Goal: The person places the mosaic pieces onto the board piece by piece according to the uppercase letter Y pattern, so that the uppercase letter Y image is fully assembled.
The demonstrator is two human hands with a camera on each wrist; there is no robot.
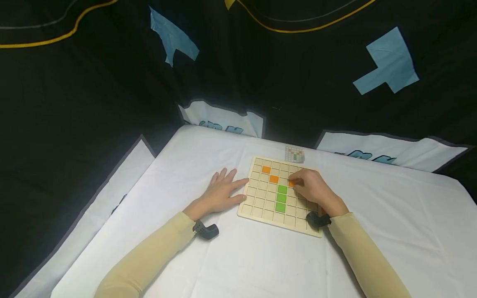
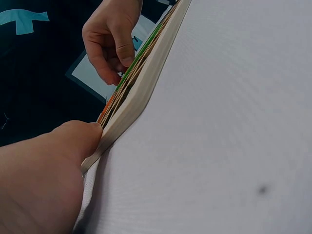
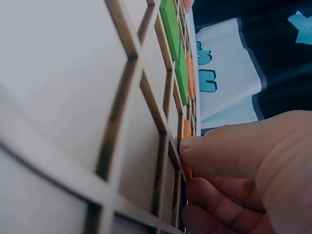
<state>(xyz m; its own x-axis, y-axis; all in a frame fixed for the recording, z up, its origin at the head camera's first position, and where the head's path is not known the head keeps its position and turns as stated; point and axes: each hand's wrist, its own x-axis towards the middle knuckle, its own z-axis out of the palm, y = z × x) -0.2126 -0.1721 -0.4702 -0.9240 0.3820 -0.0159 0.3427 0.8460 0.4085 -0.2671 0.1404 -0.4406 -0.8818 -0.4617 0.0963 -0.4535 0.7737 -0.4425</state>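
A pale wooden grid board (image 1: 258, 203) lies on the white table. My right hand (image 1: 313, 187) reaches over its right half, thumb and curled fingers pinching an orange tile (image 3: 187, 127) at a square of the grid. Up and to the left of that tile, two more orange tiles (image 1: 273, 179) lie on a diagonal. Below them runs a column of green tiles (image 1: 281, 198). My left hand (image 1: 221, 193) rests at the board's left edge with fingers spread, its thumb and index finger touching the rim.
Just behind the board lies a small card (image 1: 294, 154) printed with a coloured grid pattern. A bit of orange (image 1: 323, 211) shows beside the right wrist. Black wristbands sit on both wrists. Dark cloth (image 1: 283, 111) with blue and white patches hangs behind the table (image 1: 253, 265).
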